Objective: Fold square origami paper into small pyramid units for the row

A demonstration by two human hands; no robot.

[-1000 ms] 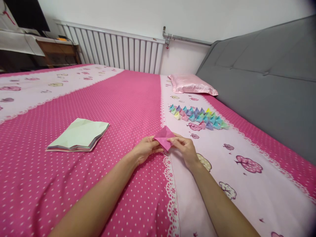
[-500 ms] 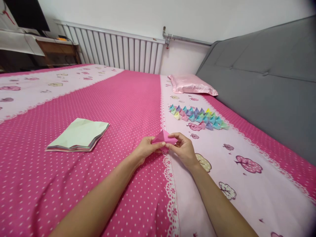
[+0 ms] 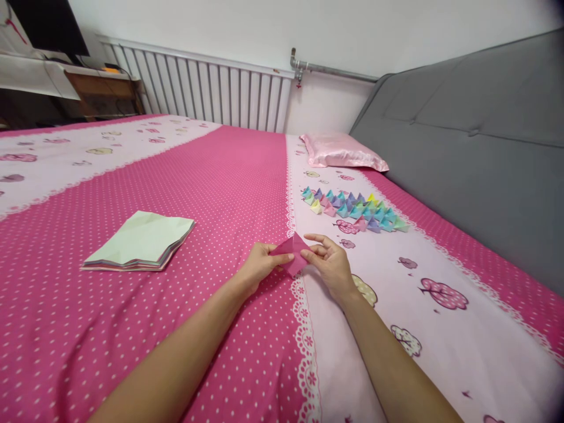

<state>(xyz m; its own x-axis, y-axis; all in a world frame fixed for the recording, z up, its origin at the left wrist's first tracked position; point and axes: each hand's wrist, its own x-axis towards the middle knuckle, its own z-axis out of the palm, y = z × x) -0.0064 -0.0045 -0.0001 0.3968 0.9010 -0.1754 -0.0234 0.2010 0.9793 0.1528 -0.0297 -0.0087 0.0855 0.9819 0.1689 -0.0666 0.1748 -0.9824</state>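
Note:
A folded piece of pink origami paper (image 3: 294, 254) is held between my two hands, its outline a diamond with a crease down the upper middle. My left hand (image 3: 261, 264) pinches its left corner, thumb on top. My right hand (image 3: 329, 263) grips the right corner between thumb and bent fingers, with the index finger stretched out above the paper. Beyond them, several small folded paper boats (image 3: 352, 207) in many colours stand in rows. To the left lies a stack of square paper sheets (image 3: 141, 238), pale green on top.
Everything lies on a bed with a pink dotted and tree-patterned bedspread (image 3: 220, 176). A pink satin pillow (image 3: 343, 151) rests near the grey headboard (image 3: 476, 117). Along the wall runs a white radiator (image 3: 198, 85); a dark monitor (image 3: 48, 26) stands at the far left.
The pink paper has turned to show a fuller diamond face. My right thumb and fingers have shifted to its right corner, and the right index finger has lifted off.

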